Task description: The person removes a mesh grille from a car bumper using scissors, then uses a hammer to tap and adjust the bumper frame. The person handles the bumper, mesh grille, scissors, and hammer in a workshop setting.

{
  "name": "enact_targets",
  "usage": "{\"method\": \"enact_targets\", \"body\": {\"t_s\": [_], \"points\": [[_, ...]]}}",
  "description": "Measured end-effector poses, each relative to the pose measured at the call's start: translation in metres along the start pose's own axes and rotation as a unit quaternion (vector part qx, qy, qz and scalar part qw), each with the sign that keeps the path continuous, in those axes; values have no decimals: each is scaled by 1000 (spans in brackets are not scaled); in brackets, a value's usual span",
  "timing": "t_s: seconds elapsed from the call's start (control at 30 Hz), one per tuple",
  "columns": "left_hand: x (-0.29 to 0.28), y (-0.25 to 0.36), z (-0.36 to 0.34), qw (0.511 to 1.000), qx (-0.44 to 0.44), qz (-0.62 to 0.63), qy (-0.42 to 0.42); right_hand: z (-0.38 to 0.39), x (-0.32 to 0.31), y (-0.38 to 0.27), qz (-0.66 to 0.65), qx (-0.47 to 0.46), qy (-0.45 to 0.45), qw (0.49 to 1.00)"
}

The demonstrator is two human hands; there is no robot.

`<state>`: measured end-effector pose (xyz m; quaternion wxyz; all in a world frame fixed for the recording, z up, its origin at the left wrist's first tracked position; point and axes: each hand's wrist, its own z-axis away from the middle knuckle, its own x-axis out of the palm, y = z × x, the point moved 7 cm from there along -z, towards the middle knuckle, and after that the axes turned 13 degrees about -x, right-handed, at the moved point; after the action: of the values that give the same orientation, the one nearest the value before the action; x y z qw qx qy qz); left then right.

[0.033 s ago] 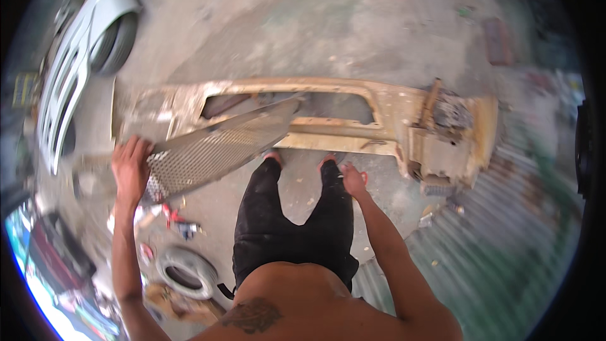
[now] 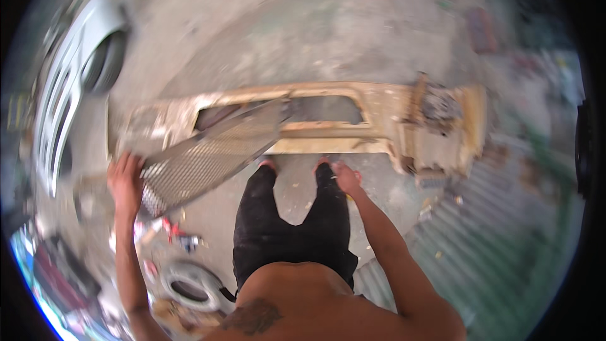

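My left hand (image 2: 126, 182) is closed on the near left end of a long perforated metal mesh panel (image 2: 208, 167). The panel slants up and away to the right, its far end over the opening of a worn tan vehicle body panel (image 2: 379, 95) that lies across the floor. My right hand (image 2: 344, 179) hangs by my right shin with its fingers curled together. A bit of red shows beside it, but blur hides what it holds. It is apart from both panels.
A white slotted bumper-like part (image 2: 66, 98) stands at far left by dark tires (image 2: 108, 63). Near my left side lie a grey tire (image 2: 191, 285) and small red and blue items (image 2: 180, 235). Corrugated green-grey sheeting (image 2: 467, 265) covers the lower right. My feet stand at the tan panel's near edge.
The view has shifted slightly, so most things sit a little further left. My left hand and the mesh panel's held end are slightly lower. Both hands keep their closed shape.
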<state>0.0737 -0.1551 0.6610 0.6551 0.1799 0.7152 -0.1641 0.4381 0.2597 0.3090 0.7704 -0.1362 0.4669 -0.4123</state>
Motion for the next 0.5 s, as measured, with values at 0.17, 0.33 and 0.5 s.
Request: {"method": "enact_targets", "body": {"t_s": [0.17,0.33,0.5], "points": [[-22,-53,18,975,-157,158,-10,-15,-29,-55,-135,0,108,985],[64,-105,48,969,-202,55,-135,29,-44,-63,-158,14,120,980],[148,-234,216,898,-377,21,-226,72,-19,-15,-53,-28,121,991]]}}
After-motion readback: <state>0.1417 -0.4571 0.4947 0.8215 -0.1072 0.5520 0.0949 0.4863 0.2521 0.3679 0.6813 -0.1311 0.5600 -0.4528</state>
